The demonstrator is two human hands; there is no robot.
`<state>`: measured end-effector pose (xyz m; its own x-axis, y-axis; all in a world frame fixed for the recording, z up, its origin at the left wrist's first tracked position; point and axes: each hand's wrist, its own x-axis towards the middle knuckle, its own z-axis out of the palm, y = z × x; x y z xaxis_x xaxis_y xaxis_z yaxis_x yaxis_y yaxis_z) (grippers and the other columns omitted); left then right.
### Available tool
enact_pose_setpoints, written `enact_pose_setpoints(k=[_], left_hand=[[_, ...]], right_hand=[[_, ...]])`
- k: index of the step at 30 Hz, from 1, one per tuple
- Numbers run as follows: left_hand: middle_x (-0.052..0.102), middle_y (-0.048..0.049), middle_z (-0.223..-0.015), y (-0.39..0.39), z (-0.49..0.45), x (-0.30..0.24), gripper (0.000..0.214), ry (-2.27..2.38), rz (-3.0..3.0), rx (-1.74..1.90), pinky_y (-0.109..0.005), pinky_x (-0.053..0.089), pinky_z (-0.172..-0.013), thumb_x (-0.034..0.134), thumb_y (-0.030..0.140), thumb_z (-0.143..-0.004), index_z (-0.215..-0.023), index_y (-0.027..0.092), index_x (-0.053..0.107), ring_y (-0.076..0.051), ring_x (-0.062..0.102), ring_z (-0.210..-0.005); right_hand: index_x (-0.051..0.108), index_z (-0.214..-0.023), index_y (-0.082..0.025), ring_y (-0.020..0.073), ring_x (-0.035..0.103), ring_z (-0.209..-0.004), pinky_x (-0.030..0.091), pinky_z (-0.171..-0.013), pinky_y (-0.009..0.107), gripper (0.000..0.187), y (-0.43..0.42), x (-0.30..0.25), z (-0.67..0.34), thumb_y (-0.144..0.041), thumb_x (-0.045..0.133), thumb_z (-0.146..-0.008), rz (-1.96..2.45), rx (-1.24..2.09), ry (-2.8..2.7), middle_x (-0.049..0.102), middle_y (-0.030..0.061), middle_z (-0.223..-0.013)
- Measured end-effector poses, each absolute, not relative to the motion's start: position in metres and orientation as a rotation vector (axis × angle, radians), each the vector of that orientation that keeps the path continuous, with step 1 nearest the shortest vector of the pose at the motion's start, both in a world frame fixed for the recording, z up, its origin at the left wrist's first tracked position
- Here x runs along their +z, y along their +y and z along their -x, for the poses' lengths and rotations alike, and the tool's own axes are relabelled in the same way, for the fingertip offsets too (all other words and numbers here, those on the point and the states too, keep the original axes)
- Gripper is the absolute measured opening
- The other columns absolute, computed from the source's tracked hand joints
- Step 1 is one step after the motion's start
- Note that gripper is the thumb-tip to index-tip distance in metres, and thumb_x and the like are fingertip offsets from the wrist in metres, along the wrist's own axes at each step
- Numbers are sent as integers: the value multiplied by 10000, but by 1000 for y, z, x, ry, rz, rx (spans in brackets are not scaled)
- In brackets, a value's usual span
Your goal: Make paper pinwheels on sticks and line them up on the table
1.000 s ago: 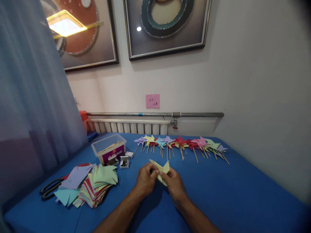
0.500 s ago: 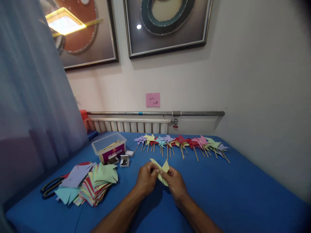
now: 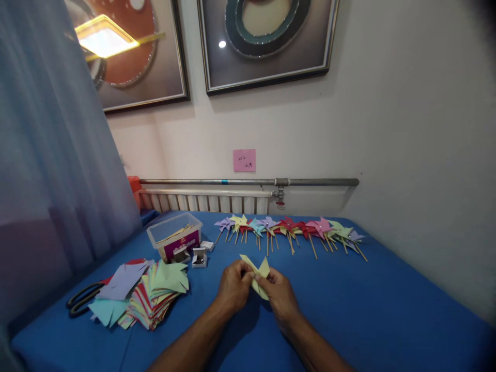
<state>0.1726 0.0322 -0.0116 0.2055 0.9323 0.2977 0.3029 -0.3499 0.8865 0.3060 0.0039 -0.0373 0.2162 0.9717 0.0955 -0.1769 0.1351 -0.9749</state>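
Note:
A pale yellow paper pinwheel [image 3: 262, 269], partly folded, is held up above the blue table between my two hands. My left hand [image 3: 235, 284] pinches its left side, thumb and fingers closed on the paper. On its right side, my right hand [image 3: 278, 290] is closed too, with the thumb pressed over the middle. The fingers cover the centre of the paper, so I cannot tell whether a pin is in it. Beyond my hands lies a row of finished pinwheels [image 3: 288, 225] on wooden sticks, in several colours.
A stack of cut coloured paper [image 3: 155, 294] lies left, beside black-handled scissors [image 3: 83, 299]. Behind it stand a clear plastic tub [image 3: 174, 235] of sticks and a small open white box [image 3: 199, 258] of metal pins. A blue curtain [image 3: 62, 144] hangs at the left.
Almost nothing differs. Both hands keep their grip on the yellow paper, and the whole view has shifted very slightly.

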Motion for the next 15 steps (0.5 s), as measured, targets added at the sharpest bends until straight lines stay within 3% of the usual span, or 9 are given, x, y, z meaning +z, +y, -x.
enact_pose_setpoints(k=[15], left_hand=[[591,36,-636,34,-174,-11,87,1189,-1673,1152,-250,374,-627,606,137,-760,-690,189,606,-134,522,-621]], right_hand=[[762,-891,-170,248,718,-749,501,-627,295,461,7,-36,-305,-529,881,-627,1025,1127,-954,798,76,-819]])
